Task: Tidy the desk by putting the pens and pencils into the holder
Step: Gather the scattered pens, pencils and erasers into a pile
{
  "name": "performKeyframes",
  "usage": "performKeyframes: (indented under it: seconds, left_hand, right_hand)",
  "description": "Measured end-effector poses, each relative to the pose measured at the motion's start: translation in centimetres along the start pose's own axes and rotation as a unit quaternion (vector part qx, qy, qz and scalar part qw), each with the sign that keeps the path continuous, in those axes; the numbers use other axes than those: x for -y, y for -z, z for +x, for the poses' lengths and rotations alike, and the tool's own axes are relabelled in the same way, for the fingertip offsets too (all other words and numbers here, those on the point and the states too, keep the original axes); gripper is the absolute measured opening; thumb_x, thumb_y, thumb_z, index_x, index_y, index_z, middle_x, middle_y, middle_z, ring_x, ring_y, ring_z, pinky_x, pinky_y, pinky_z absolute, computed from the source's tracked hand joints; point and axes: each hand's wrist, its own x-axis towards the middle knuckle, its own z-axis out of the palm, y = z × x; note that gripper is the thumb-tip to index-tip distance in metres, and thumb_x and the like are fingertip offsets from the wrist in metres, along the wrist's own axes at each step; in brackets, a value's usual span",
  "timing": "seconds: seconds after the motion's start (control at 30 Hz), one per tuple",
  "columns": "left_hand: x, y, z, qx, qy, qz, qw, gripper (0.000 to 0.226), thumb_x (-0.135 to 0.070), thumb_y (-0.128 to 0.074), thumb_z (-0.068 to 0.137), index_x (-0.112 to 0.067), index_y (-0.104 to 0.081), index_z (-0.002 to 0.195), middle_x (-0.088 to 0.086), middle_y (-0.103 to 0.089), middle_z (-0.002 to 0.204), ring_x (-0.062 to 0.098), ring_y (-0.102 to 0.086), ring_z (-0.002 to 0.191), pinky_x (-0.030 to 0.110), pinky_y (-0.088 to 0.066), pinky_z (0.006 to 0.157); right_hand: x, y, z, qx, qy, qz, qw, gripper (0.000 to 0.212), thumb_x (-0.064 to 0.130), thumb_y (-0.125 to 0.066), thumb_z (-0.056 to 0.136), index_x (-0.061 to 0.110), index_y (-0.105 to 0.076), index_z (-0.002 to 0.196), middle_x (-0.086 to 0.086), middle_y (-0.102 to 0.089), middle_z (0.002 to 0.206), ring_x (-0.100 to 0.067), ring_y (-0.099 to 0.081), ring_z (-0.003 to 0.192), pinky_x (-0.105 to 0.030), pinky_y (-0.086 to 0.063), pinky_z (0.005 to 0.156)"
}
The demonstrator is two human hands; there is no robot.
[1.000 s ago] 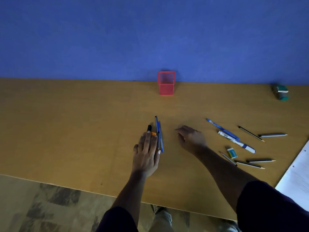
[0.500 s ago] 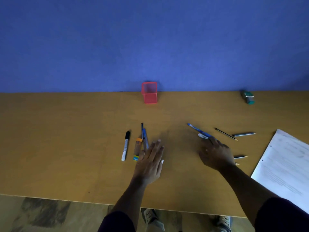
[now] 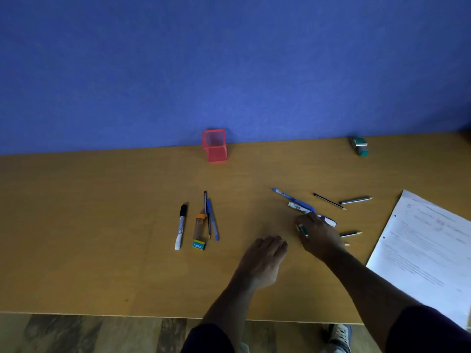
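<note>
Pens and pencils lie on the desk point(image 3: 76, 225), none in the holder point(image 3: 214, 146). That red mesh holder stands at the back by the blue wall, and nothing shows inside it. Near the middle lie a marker point(image 3: 180, 226), a glue stick point(image 3: 199, 225), a pencil point(image 3: 207, 215), a blue pen point(image 3: 212, 220) and a small eraser point(image 3: 198, 245). Left hand point(image 3: 262, 261) rests flat on the desk, fingers loose, holding nothing. Right hand point(image 3: 319, 238) curls its fingers round a small green thing point(image 3: 303, 230); what it is, I cannot tell. More pens point(image 3: 293, 200) and pencils point(image 3: 355, 200) lie just beside that hand. White paper point(image 3: 428, 250) sits at the right.
</note>
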Motion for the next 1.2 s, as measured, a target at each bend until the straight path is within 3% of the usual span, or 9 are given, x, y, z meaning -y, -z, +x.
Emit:
performKeyframes:
  seconds: [0.17,0.33,0.57,0.73,0.8,0.93,1.07,1.2]
  left_hand:
    - [-0.2,0.5,0.7,-0.041,0.055,-0.027,0.997,0.038,-0.030,-0.045,0.099,-0.013,-0.053,0.131,0.006,-0.062,0.121,0.025,-0.059,0.106,0.040,-0.049,0.085]
    - [0.8,0.7,0.1,-0.041,0.122,-0.045,0.991,0.050,-0.046,-0.044,0.100,-0.014,-0.049,0.139,0.004,-0.060,0.122,0.022,-0.057,0.107,0.037,-0.050,0.085]
    - [3.0,0.9,-2.5,-0.037,0.185,-0.073,0.979,0.034,-0.029,-0.056,0.094,-0.020,-0.053,0.126,0.002,-0.056,0.116,0.021,-0.060,0.101,0.036,-0.054,0.078]
    - [4.4,0.8,-5.6,-0.033,0.207,-0.053,0.976,0.044,-0.043,-0.053,0.096,-0.020,-0.052,0.133,0.003,-0.058,0.120,0.019,-0.060,0.103,0.035,-0.055,0.076]
    - [4.9,1.0,-7.0,-0.033,0.219,-0.050,0.974,0.040,-0.037,-0.056,0.096,-0.019,-0.054,0.132,0.004,-0.058,0.119,0.020,-0.062,0.101,0.034,-0.055,0.073]
    - [6.1,1.5,-9.4,-0.022,0.256,-0.040,0.966,0.040,-0.032,-0.052,0.094,-0.020,-0.055,0.132,0.005,-0.059,0.123,0.021,-0.061,0.104,0.034,-0.056,0.075]
    - [7.0,1.9,-11.5,-0.003,0.274,-0.025,0.961,0.036,-0.028,-0.060,0.085,-0.017,-0.062,0.119,0.004,-0.061,0.111,0.022,-0.065,0.091,0.035,-0.054,0.068]
    - [7.6,2.2,-12.5,-0.007,0.281,-0.013,0.960,0.036,-0.022,-0.068,0.077,-0.018,-0.060,0.112,0.005,-0.059,0.109,0.022,-0.064,0.085,0.035,-0.053,0.065]
  right_hand:
    - [1.7,-0.4,1.5,0.072,-0.009,0.079,0.994,0.033,0.025,-0.074,0.084,0.024,-0.065,0.116,-0.001,-0.055,0.121,-0.020,-0.064,0.104,-0.029,-0.057,0.080]
    - [4.3,-1.2,2.9,0.123,0.034,0.092,0.988,0.019,0.027,-0.070,0.086,0.024,-0.067,0.105,0.001,-0.057,0.106,-0.013,-0.059,0.093,-0.028,-0.054,0.079]
    - [8.2,-1.8,3.7,0.166,0.056,0.103,0.979,0.024,0.022,-0.066,0.088,0.015,-0.069,0.111,-0.003,-0.064,0.110,-0.019,-0.062,0.101,-0.033,-0.053,0.087]
    - [11.4,-2.2,3.6,0.196,0.131,0.109,0.966,0.021,0.019,-0.062,0.090,0.009,-0.071,0.105,-0.008,-0.070,0.102,-0.022,-0.065,0.096,-0.035,-0.053,0.084]
    - [12.7,-2.8,3.4,0.211,0.153,0.107,0.959,0.019,0.015,-0.061,0.089,0.009,-0.070,0.105,-0.008,-0.069,0.101,-0.023,-0.064,0.095,-0.033,-0.051,0.080]
    - [14.7,-4.1,3.0,0.245,0.188,0.132,0.942,0.032,0.005,-0.061,0.087,0.010,-0.064,0.118,-0.009,-0.068,0.114,-0.022,-0.064,0.103,-0.033,-0.054,0.086]
    - [14.9,-4.8,2.6,0.308,0.189,0.188,0.913,0.069,-0.003,-0.070,0.082,0.022,-0.047,0.142,0.001,-0.060,0.136,-0.011,-0.058,0.123,-0.033,-0.054,0.098]
    - [14.1,-4.1,2.8,0.307,0.192,0.171,0.916,0.073,-0.001,-0.071,0.083,0.022,-0.044,0.147,0.002,-0.055,0.144,-0.009,-0.055,0.127,-0.028,-0.050,0.102]
